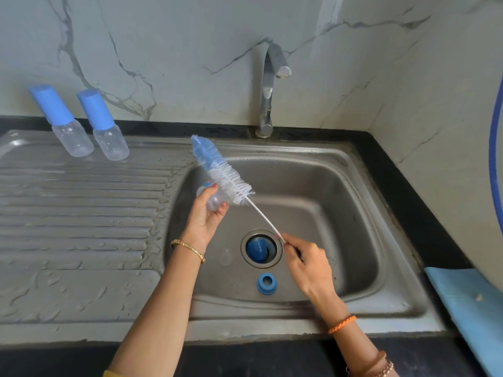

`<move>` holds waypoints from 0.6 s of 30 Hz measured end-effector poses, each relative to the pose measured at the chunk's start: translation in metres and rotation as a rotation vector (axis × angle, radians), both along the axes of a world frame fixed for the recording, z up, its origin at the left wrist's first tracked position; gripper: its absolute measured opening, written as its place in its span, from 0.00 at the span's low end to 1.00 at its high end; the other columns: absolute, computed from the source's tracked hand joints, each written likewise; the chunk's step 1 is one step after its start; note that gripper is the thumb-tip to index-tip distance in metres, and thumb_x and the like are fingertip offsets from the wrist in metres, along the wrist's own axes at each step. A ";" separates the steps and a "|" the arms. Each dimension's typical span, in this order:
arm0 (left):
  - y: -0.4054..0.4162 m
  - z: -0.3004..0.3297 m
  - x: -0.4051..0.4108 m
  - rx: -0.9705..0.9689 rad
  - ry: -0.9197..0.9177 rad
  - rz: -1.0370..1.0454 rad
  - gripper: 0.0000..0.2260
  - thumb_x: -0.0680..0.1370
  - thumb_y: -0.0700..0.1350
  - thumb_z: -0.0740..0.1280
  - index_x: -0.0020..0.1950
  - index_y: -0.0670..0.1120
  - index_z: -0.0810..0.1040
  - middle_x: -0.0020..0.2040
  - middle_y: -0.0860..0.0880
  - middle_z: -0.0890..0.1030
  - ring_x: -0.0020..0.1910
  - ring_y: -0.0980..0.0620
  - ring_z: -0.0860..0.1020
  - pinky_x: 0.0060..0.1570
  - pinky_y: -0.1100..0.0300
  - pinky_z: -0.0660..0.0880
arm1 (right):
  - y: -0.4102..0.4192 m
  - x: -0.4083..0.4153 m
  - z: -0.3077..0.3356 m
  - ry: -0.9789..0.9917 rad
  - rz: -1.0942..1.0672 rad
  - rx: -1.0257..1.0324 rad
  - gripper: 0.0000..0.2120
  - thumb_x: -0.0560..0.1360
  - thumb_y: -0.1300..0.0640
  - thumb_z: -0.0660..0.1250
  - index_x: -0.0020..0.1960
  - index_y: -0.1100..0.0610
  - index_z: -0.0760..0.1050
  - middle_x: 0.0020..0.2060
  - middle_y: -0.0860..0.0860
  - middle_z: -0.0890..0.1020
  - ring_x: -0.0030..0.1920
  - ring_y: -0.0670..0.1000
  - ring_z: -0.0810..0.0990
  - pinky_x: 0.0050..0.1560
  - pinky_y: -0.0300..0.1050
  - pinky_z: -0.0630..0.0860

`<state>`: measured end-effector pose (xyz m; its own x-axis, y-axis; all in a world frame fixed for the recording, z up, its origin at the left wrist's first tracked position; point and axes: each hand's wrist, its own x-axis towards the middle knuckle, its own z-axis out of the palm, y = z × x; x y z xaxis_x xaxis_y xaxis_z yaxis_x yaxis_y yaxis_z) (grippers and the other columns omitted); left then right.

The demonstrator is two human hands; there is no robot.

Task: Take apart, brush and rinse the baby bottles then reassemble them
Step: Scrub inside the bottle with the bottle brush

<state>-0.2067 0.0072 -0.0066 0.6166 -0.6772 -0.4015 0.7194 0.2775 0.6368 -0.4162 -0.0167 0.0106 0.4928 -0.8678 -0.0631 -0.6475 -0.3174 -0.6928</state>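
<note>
My left hand [204, 213] grips a clear, open baby bottle [213, 198] over the left side of the sink basin. My right hand [306, 263] pinches the thin white stem of a bottle brush [217, 167]. Its blue and white bristles lie outside the bottle, just above it. In the basin a blue cap [258, 247] sits in the drain, a blue screw ring [266, 282] lies in front of it, and a clear teat [226, 257] lies to the left. Two capped bottles, one [64, 123] beside the other [104, 126], stand on the drainboard at the back left.
The steel sink [381, 213] has a ribbed, wet drainboard [81, 208] on its left. A chrome tap [268, 88] rises behind the basin, with no water running. A blue cloth [468, 303] lies on the black counter at the right. A blue hose [494, 148] curves along the right wall.
</note>
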 end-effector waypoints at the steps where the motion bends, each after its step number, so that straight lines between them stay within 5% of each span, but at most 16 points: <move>1: -0.001 0.002 -0.002 -0.006 -0.010 0.000 0.01 0.77 0.42 0.63 0.48 0.46 0.73 0.46 0.46 0.75 0.34 0.54 0.70 0.22 0.70 0.69 | 0.000 0.001 -0.001 -0.015 -0.005 0.036 0.16 0.78 0.59 0.57 0.56 0.45 0.79 0.23 0.46 0.68 0.27 0.46 0.67 0.31 0.38 0.65; 7: 0.000 0.004 -0.004 0.082 -0.073 -0.062 0.16 0.78 0.55 0.59 0.56 0.44 0.72 0.44 0.44 0.77 0.25 0.58 0.76 0.21 0.70 0.68 | 0.001 0.001 -0.003 -0.013 -0.070 0.088 0.16 0.78 0.59 0.56 0.55 0.45 0.79 0.23 0.45 0.68 0.27 0.45 0.67 0.29 0.39 0.64; 12: 0.001 0.003 -0.005 0.133 -0.069 -0.071 0.17 0.78 0.57 0.58 0.56 0.45 0.72 0.44 0.43 0.77 0.22 0.59 0.75 0.20 0.70 0.67 | 0.004 0.006 -0.004 -0.008 -0.082 0.097 0.16 0.79 0.58 0.55 0.58 0.45 0.78 0.28 0.43 0.71 0.32 0.48 0.70 0.32 0.41 0.64; 18: 0.003 0.000 0.001 0.103 -0.063 0.036 0.16 0.78 0.56 0.60 0.57 0.45 0.73 0.47 0.46 0.79 0.40 0.53 0.79 0.30 0.67 0.77 | 0.010 0.003 -0.006 0.107 0.059 -0.035 0.15 0.79 0.56 0.55 0.59 0.44 0.75 0.24 0.45 0.68 0.35 0.53 0.70 0.37 0.44 0.64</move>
<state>-0.2060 0.0100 -0.0065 0.6658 -0.6118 -0.4271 0.6677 0.2331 0.7070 -0.4134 -0.0065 0.0050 0.5349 -0.8402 -0.0884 -0.6966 -0.3795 -0.6089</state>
